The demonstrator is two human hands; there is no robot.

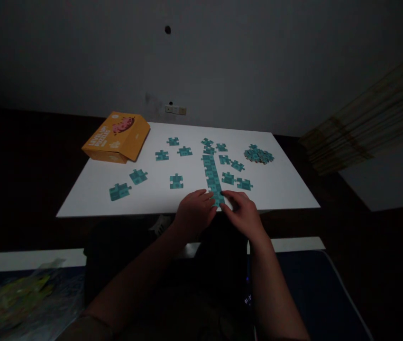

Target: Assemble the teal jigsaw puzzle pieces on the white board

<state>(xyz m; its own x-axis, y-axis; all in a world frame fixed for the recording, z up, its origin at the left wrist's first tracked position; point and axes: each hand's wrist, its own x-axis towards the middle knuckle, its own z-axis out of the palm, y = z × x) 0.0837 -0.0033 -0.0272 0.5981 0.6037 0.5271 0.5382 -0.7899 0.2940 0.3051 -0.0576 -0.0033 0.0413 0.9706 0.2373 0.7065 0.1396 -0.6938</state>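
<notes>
Left grip (pixel 195 210), right grip (pixel 242 214) angled inward, flanking joined puzzle strip (pixel 211 174).

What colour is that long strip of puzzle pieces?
The strip of puzzle pieces is teal, seen in the head view.

Your left hand (pixel 193 211) hides part of the puzzle strip (pixel 212 175), whose print is too small to read. The frame's edges crop the plastic bag (pixel 32 300) and curtain (pixel 361 123).
</notes>
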